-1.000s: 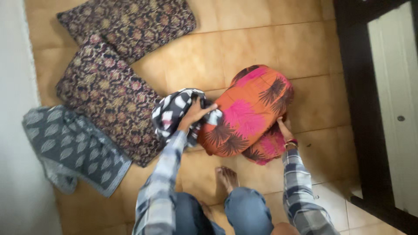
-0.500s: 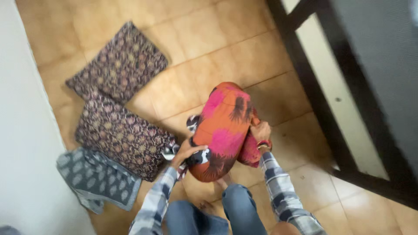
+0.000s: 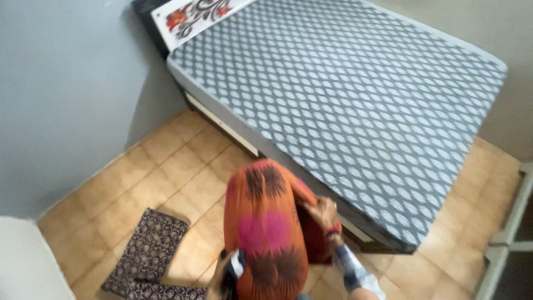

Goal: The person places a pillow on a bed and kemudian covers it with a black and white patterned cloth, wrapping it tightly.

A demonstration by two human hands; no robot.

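I hold a folded orange and pink blanket bundle with dark palm prints up in front of me, lifted off the floor. My right hand grips its right side, a red band on the wrist. At the bundle's lower left my left hand clutches it together with a black and white patterned cloth; the hand is mostly hidden.
A bed with a grey and white patterned mattress cover fills the upper right, its headboard by the grey wall. Dark floral cushions lie on the tan tiled floor at the lower left. A pale frame stands at the right edge.
The bundle has come up off the floor in both hands. My view has swung from the cushions and floor round to the bed.
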